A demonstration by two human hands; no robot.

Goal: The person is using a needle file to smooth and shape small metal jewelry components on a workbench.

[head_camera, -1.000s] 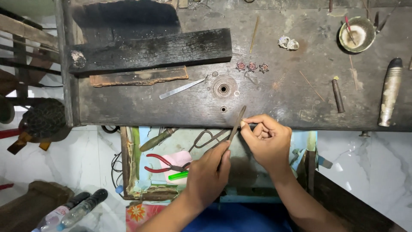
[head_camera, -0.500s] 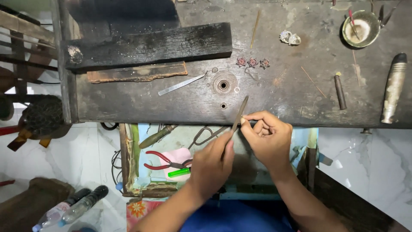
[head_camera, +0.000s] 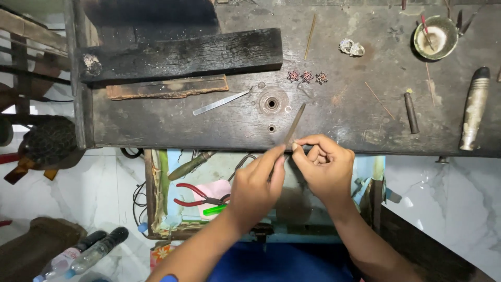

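In the head view, near the centre of the frame, the left hand (head_camera: 255, 185) is grasping a slim metal file (head_camera: 295, 124), its fingers pinching the lower end while the tip is slanting up over the front edge of the dark workbench (head_camera: 156, 125). The right hand (head_camera: 326, 169) is curling its fingers just beside the file's lower end, thumb and forefinger closing on something too small to make out (possibly nothing at all). Above the file, three small red-stoned ornaments (head_camera: 307, 77) are lying on the bench. Lower left, red-handled pliers (head_camera: 195, 196) are resting in an open drawer (head_camera: 156, 198).
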